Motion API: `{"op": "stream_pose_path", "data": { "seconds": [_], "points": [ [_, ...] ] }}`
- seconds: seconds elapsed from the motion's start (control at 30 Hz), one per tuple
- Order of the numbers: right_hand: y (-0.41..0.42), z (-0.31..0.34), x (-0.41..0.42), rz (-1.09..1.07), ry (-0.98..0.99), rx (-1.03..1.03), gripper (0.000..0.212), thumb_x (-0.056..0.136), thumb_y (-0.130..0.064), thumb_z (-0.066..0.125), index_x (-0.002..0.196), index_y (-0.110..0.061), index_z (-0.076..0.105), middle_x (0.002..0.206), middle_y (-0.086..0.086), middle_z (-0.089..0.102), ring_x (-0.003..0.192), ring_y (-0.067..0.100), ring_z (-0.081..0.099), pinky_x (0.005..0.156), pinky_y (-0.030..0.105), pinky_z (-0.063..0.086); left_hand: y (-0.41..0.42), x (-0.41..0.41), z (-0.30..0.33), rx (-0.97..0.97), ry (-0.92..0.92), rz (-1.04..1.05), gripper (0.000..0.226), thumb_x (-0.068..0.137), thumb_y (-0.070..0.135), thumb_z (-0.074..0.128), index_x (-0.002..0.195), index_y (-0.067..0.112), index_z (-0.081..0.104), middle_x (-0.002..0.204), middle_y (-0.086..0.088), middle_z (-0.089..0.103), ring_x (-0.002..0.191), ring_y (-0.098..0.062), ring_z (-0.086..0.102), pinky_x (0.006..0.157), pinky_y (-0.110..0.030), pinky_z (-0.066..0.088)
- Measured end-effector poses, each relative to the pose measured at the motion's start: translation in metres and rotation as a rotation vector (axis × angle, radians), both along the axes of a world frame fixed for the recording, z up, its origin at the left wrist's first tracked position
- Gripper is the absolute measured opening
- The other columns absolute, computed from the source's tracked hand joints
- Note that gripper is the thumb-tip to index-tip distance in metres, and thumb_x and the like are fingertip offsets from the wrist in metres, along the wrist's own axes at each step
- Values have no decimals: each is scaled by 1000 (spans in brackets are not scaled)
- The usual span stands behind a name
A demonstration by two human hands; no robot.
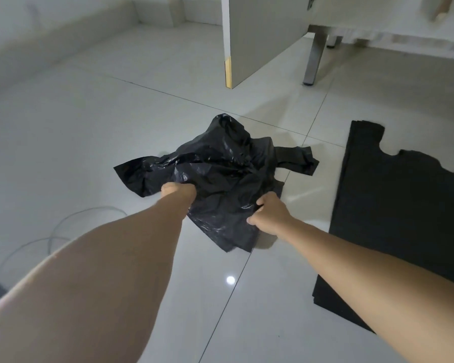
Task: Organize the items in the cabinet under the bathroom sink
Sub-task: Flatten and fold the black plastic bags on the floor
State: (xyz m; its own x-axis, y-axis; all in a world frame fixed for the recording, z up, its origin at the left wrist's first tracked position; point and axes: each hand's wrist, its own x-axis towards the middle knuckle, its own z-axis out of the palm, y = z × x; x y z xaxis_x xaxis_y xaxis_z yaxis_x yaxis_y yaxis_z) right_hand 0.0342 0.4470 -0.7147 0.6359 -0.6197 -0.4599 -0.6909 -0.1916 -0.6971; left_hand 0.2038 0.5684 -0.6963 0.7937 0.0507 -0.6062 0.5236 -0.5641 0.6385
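Note:
A crumpled black plastic bag [220, 169] lies on the pale floor tiles in the middle of the view. My left hand [178, 192] is closed on the bag's near left part, fingers buried in the plastic. My right hand [270, 214] grips the bag's near right edge, thumb on top. Both forearms reach forward from the bottom of the frame. The bag's handles stick out to the right and far side.
An open cabinet door [260, 43] hangs at the top centre, with a metal cabinet leg [313, 58] beside it. A black foam mat [393, 205] with a cut-out edge lies on the floor at the right. A thin pale cable [63, 226] loops at the left.

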Motion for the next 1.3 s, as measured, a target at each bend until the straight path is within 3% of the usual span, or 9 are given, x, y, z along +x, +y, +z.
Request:
{"op": "stream_pose_path", "data": {
  "seconds": [0.1, 0.2, 0.47, 0.57, 0.73, 0.9, 1.07, 1.13, 1.3],
  "points": [
    [-13, 16, -7, -110, -198, 300, 14, 65, 0, 62, 75, 8, 56, 78, 10, 45, 81, 27, 43, 65, 37, 39, 1, 1, -3, -190, 17, 142, 47, 79, 27, 71, 119, 6, 59, 104, -9, 66, 82, -26, 64, 60, -28, 50],
    [-24, 31, -20, -296, -263, 526, 20, 70, 5, 50, 81, -1, 66, 88, 14, 64, 82, 33, 60, 71, 43, 58, 2, 7, 1, -254, 9, 228, 58, 81, 41, 64, 123, 3, 51, 111, -7, 61, 94, -30, 63, 74, -33, 52],
    [-40, 32, -62, -222, -109, 460, 41, 70, 10, 37, 74, -5, 74, 83, 14, 68, 78, 28, 62, 67, 32, 50, 12, 26, -2, -230, -78, 117, 43, 101, 23, 44, 132, -6, 49, 114, -13, 58, 102, -31, 57, 37, -13, 43],
    [-30, 26, -65, -29, -11, 296, 32, 79, 3, 50, 85, -14, 76, 88, 3, 69, 83, 17, 61, 68, 27, 47, 20, 22, 29, -177, -218, 142, 28, 93, 14, 52, 116, 0, 59, 95, -12, 56, 94, -28, 60, 72, -24, 52],
    [-7, 30, -48, 200, 83, 77, 32, 85, -4, 59, 115, -5, 68, 107, 10, 67, 99, 21, 63, 83, 34, 56, 3, 42, 71, -584, -140, 334, 12, 94, 17, 59, 82, 15, 55, 90, -5, 58, 79, -19, 60, 62, -30, 53],
    [2, 52, -29, 85, 72, 40, 6, 74, -11, 65, 74, -5, 63, 76, 7, 63, 71, 23, 62, 66, 32, 59, 0, 21, 107, -747, -124, 223, 14, 94, 5, 56, 83, 13, 53, 82, -5, 58, 83, -22, 60, 68, -37, 53],
    [-6, 84, -20, 45, -52, -148, 13, 82, -14, 60, 71, -7, 57, 74, 9, 53, 74, 27, 54, 66, 34, 44, -9, 0, 153, -1026, -33, 45, 13, 87, 6, 51, 76, 12, 56, 68, -4, 56, 67, -22, 56, 69, -31, 51],
    [-17, 94, -16, -52, -152, -105, 22, 83, -16, 60, 64, -8, 51, 68, 4, 42, 66, 23, 42, 60, 36, 45, -16, -8, 173, -1201, 10, -28, 11, 70, 7, 47, 71, 10, 57, 67, -6, 59, 65, -24, 58, 66, -27, 50],
    [-50, 129, -18, -407, -383, 388, 32, 100, -35, 53, 112, -7, 63, 106, 11, 69, 88, 23, 68, 75, 39, 58, -42, -23, 207, -1277, 49, -297, 31, 51, 13, 46, 81, 12, 54, 99, -11, 58, 100, -36, 57, 101, -50, 43]
  ]
}}
